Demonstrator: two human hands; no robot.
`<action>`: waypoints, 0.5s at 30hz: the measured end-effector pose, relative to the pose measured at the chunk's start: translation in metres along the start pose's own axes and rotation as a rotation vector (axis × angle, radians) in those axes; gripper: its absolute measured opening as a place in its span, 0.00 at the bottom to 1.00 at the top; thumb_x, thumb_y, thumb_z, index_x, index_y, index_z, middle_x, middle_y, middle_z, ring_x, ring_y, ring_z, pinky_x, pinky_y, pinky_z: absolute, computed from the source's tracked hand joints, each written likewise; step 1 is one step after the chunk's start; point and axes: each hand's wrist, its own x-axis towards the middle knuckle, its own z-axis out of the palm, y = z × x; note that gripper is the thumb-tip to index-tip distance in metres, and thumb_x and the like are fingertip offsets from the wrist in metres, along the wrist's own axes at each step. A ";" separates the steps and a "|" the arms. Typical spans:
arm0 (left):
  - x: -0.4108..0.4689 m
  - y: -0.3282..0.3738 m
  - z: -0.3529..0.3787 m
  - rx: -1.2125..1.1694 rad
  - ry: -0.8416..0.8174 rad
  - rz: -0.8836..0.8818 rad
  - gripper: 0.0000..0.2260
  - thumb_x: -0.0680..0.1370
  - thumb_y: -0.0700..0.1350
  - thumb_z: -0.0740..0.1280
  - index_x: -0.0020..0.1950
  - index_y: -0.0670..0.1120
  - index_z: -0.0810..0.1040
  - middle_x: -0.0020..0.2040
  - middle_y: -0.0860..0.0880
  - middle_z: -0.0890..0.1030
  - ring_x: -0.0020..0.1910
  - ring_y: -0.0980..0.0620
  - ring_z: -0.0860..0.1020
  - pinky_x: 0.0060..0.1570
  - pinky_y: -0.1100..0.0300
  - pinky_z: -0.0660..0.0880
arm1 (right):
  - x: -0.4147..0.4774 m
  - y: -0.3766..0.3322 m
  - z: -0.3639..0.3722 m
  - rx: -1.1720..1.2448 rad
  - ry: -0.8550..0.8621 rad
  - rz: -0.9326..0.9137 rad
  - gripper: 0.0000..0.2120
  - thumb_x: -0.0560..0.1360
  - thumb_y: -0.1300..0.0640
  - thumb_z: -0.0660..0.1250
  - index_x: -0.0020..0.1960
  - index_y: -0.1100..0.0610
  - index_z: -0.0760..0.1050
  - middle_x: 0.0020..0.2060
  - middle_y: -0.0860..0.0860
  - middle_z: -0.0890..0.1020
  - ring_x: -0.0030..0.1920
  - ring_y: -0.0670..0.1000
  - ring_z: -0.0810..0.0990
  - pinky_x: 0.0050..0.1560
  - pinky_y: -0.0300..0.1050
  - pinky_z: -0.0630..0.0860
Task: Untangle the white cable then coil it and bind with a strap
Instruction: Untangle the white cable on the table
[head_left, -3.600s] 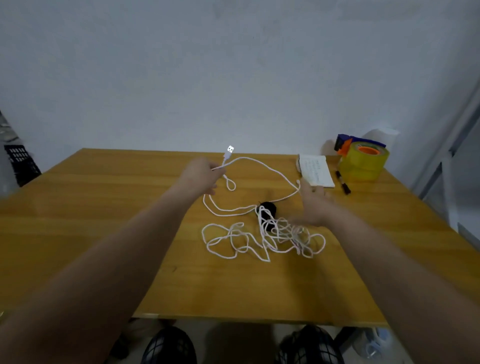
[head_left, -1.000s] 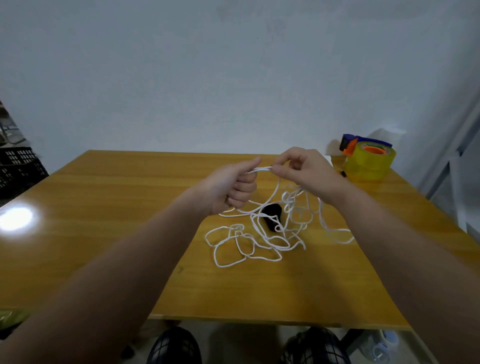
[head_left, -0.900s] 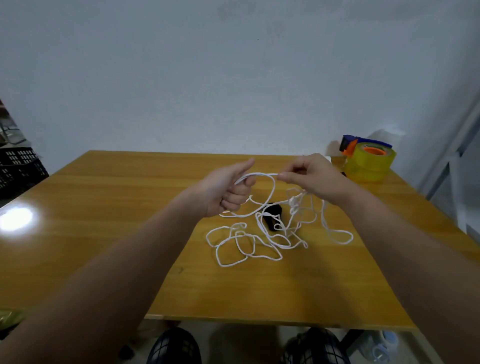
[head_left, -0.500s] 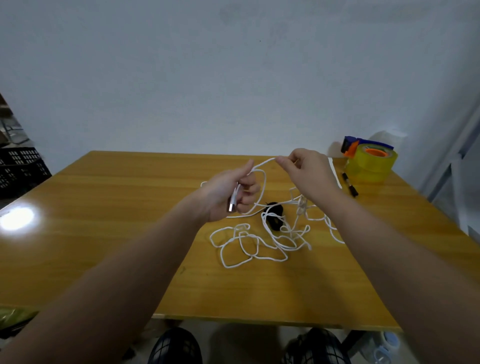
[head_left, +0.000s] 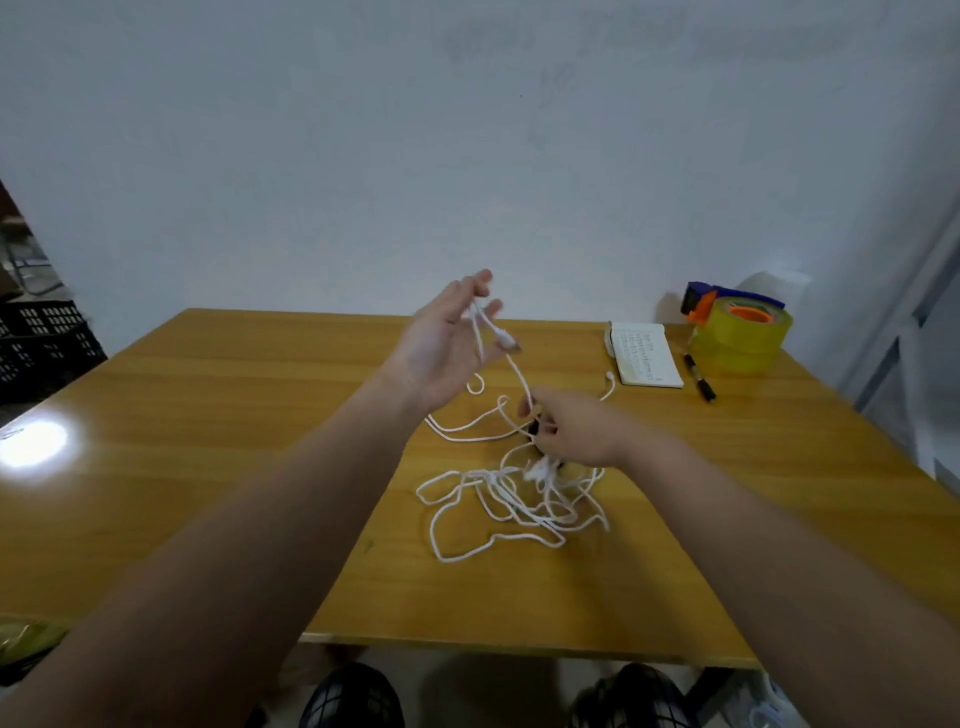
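The white cable (head_left: 511, 506) lies in a loose tangle on the wooden table (head_left: 218, 415). My left hand (head_left: 449, 345) is raised above the table, palm up, with one cable end and its plug (head_left: 506, 343) draped between the fingers. My right hand (head_left: 574, 428) is lower, over the tangle, pinching a strand that runs up to the left hand. A black strap (head_left: 532, 427) shows partly under the right hand. The cable's other small end (head_left: 610, 375) rests on the table near the notepad.
A white notepad (head_left: 644, 353) and a black marker (head_left: 700, 376) lie at the back right. Behind them stands a yellow tape roll on a dispenser (head_left: 740, 332). Black crates (head_left: 41, 338) stand beyond the table's left edge. A white wall is close behind.
My left hand has lifted and turned palm up with the plug end. My right hand has dropped from beside the left hand down onto the tangle.
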 end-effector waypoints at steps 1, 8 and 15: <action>0.005 0.009 -0.008 -0.017 0.078 0.058 0.11 0.83 0.45 0.54 0.43 0.46 0.72 0.51 0.50 0.72 0.52 0.51 0.71 0.42 0.49 0.78 | -0.004 0.006 0.002 0.001 -0.014 -0.001 0.10 0.76 0.57 0.62 0.57 0.51 0.70 0.38 0.47 0.75 0.39 0.49 0.75 0.41 0.47 0.71; 0.007 0.005 -0.026 0.083 0.164 0.050 0.11 0.84 0.46 0.53 0.44 0.47 0.70 0.61 0.47 0.68 0.55 0.50 0.71 0.47 0.44 0.76 | -0.006 0.002 -0.003 -0.150 0.256 -0.027 0.21 0.76 0.41 0.61 0.38 0.58 0.78 0.40 0.53 0.76 0.43 0.53 0.74 0.46 0.49 0.68; -0.004 -0.016 0.005 -0.033 0.022 -0.123 0.18 0.84 0.49 0.50 0.35 0.46 0.66 0.44 0.46 0.83 0.46 0.49 0.80 0.50 0.49 0.76 | 0.012 -0.019 0.009 0.304 0.253 -0.049 0.14 0.79 0.62 0.56 0.65 0.59 0.67 0.43 0.54 0.80 0.40 0.52 0.79 0.42 0.44 0.76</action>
